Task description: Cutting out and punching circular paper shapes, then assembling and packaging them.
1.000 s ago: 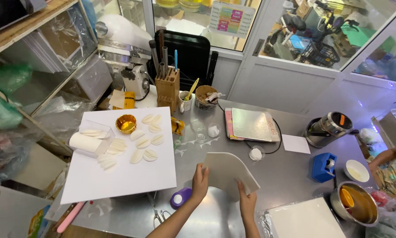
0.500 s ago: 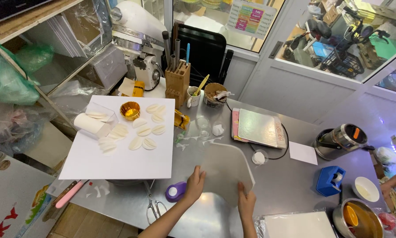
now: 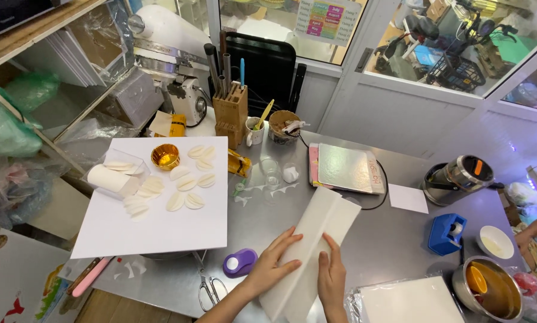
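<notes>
Containers first, head view only: metal bowl (image 3: 488, 291) at the right near corner of the worktop (image 3: 394, 239) has yellowish liquid and a small orange cup in it. Just behind it sits a small white dish (image 3: 495, 241), pale stuff inside, can't tell what. Blue tape dispenser (image 3: 447, 233) is just left of that dish. Steel kettle-type pot (image 3: 457, 177) sits near the right far edge. At the far edge there's a wooden knife block (image 3: 229, 113) stuffed with tools, a white mug (image 3: 254, 133) with a yellow-handled tool in it, and a brown bowl (image 3: 282, 124) with a utensil across it. Little gold cup (image 3: 165, 156) stands on the white board (image 3: 154, 221) on the left side, with white petal cutouts (image 3: 187, 182) scattered beside it and a clear box (image 3: 122, 165) holding more.

Folded white paper sheet (image 3: 319, 245) lies at the near edge, roughly middle, slanting up to the right, creased lengthwise. Left hand (image 3: 274, 263) lies flat and spread on its left half; right hand (image 3: 331, 278) presses fingers together along the crease. Purple punch (image 3: 239, 262) and scissors (image 3: 210, 289) lie just left of the left hand.
</notes>
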